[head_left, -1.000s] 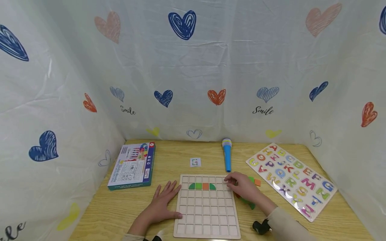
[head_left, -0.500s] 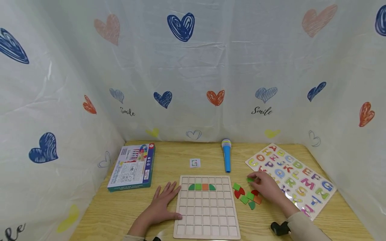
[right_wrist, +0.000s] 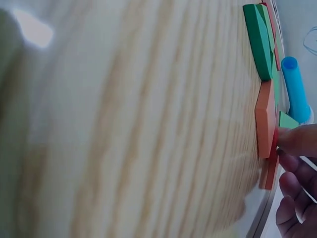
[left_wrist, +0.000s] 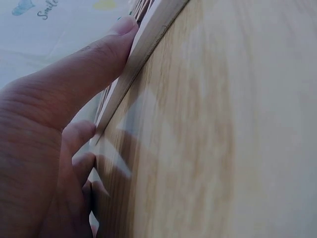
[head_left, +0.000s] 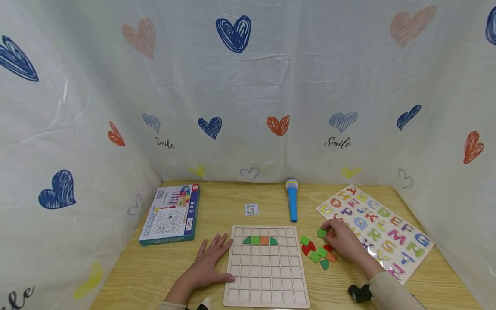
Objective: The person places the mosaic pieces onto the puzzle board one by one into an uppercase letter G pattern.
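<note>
My left hand (head_left: pixel 207 267) lies with its fingers spread at the left edge of a wooden grid board (head_left: pixel 267 275). In the left wrist view its thumb (left_wrist: pixel 94 64) rests on the board's rim. Four shapes in one upper row of the board are a green quarter-round, a light green square (head_left: pixel 255 240), an orange square (head_left: pixel 264 240) and another green quarter-round. To the right of the board, my right hand (head_left: pixel 342 241) pinches a light green square tile (head_left: pixel 321 233) between thumb and fingertips. Loose red, green and orange tiles (head_left: pixel 314 257) lie just below and left of that hand.
A pattern card (head_left: pixel 251 209) and a blue toy microphone (head_left: pixel 292 202) lie beyond the board. An alphabet puzzle board (head_left: pixel 387 228) sits at the right, partly under my right forearm. At the left is a flat game box (head_left: pixel 170 215). Heart-printed curtains surround the table.
My right hand has moved right, from the board's right edge to beyond the loose tiles, and now pinches a light green square tile. The left hand stays in place.
</note>
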Action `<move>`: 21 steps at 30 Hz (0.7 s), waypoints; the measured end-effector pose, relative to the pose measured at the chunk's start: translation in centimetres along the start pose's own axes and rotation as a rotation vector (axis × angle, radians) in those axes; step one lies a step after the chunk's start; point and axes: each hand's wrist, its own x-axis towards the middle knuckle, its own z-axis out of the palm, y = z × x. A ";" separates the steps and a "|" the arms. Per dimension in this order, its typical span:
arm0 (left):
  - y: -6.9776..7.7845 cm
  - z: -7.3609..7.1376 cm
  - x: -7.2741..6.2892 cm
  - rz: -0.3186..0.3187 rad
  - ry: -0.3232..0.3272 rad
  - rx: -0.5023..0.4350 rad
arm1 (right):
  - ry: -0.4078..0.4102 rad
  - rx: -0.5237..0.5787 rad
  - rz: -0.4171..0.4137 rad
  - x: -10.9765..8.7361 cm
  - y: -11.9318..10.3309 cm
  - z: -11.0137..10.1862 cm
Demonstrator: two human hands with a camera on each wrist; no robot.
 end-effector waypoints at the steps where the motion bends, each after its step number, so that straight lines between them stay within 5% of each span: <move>1: 0.0 0.0 0.0 0.000 0.000 -0.001 | 0.001 0.003 -0.001 0.0 -0.1 0.0; 8: -0.1 0.0 0.1 -0.005 -0.003 0.003 | 0.000 0.033 -0.011 0.2 -0.5 0.2; 21: -0.2 0.1 0.1 0.001 -0.003 0.007 | -0.073 0.272 -0.034 0.1 -4.0 1.3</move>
